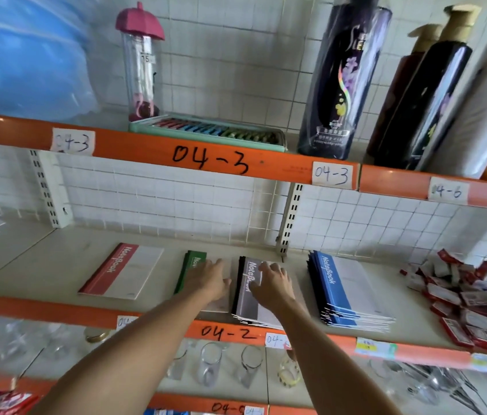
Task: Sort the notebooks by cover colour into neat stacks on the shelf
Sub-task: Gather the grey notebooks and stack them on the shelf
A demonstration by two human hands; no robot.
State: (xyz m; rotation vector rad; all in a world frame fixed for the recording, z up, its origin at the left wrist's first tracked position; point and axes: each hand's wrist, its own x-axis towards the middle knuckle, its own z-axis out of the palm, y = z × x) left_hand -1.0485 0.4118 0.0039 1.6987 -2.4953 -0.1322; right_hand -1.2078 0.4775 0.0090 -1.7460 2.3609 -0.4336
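Note:
On the middle shelf (41, 265) lie four groups of notebooks. A red notebook (122, 272) lies at the left. A green-covered stack (189, 269) sits beside it, and my left hand (207, 280) rests flat on it with fingers spread. A grey stack (248, 301) lies in the centre; my right hand (272, 283) rests on its top cover, fingers slightly bent. A blue stack (344, 292), fanned at its front edge, lies to the right, untouched.
A heap of small red-and-white packets (469, 304) fills the shelf's right end. The upper shelf holds a pink-capped bottle (142, 64), a tray of coloured clips (209, 130) and tall dark bottles (344, 82). Drinking glasses (212, 363) stand on the shelf below.

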